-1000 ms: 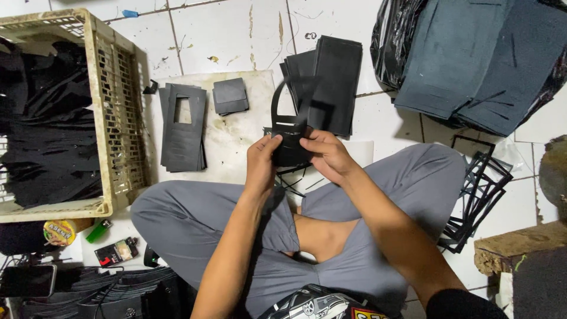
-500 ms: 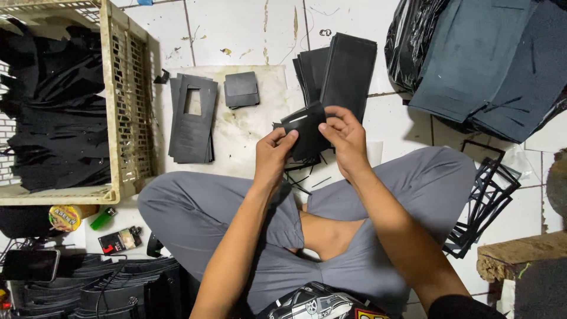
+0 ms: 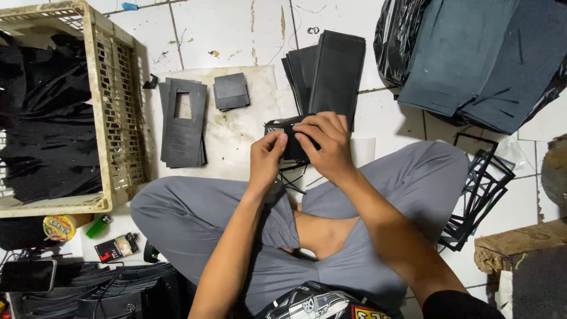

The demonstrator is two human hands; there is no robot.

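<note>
This is a small floor workshop for cutting and assembling black sheet material. On the stained white tile floor lie stacks of cut black panels, cut-out frame offcuts, dark foam sheets and a plastic crate full of black pieces. The worker sits cross-legged among them.

The white tiled floor carries a stained board, a plastic crate and stacks of dark sheets.
</note>
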